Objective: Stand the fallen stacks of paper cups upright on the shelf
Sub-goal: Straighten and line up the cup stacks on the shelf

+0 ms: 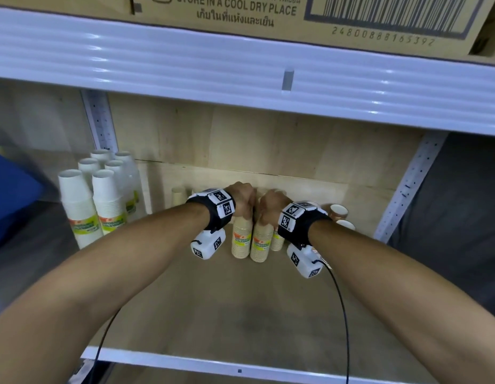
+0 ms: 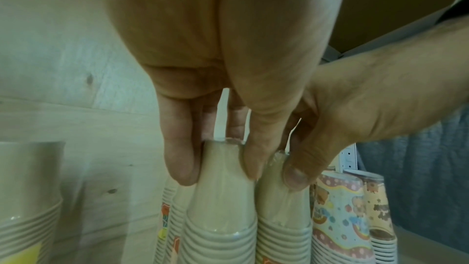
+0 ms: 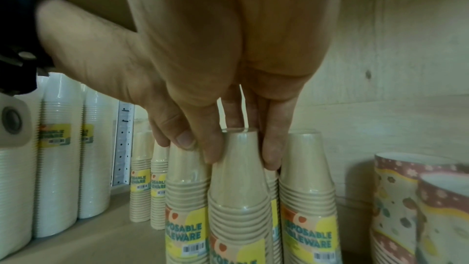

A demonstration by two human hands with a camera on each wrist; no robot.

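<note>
Two beige paper cup stacks, wrapped in clear plastic with yellow labels, stand upright and base-up side by side on the wooden shelf. My left hand grips the top of the left stack; in the left wrist view my left hand holds this stack between thumb and fingers. My right hand grips the top of the right stack; in the right wrist view my right hand pinches that stack. The hands almost touch. A third beige stack stands just right of them.
Tall white cup stacks stand at the left, smaller beige stacks behind at the left, and patterned cup stacks at the right. The upper shelf's white edge hangs overhead with a cardboard box on it.
</note>
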